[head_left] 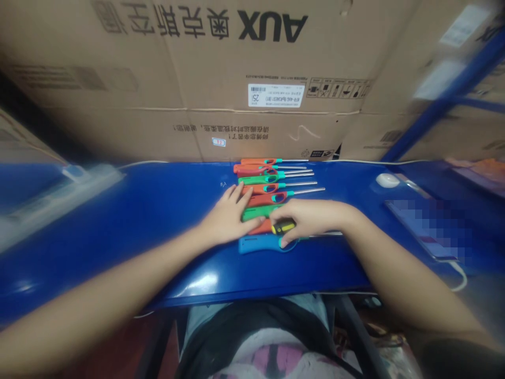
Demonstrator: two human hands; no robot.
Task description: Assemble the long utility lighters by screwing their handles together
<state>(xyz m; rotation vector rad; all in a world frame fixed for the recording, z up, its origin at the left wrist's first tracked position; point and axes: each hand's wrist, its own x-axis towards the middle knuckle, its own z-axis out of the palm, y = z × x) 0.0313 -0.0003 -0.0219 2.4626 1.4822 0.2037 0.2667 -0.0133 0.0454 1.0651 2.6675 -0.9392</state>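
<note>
Presses flat, released left grip (231,218) on lighter row (272,181), clenches right grip (311,218) around tool (283,226), blue lighter (256,243) just beneath; progress along row seemingly unclear.

The person's left hand (226,218) and right hand (311,218) are bare, as are both forearms (118,295). A dark sleeve (453,358) shows by the right elbow, blurred. At the lap, dark fabric (244,321) frames a pale garment (276,363) with pink and black markings.
</note>
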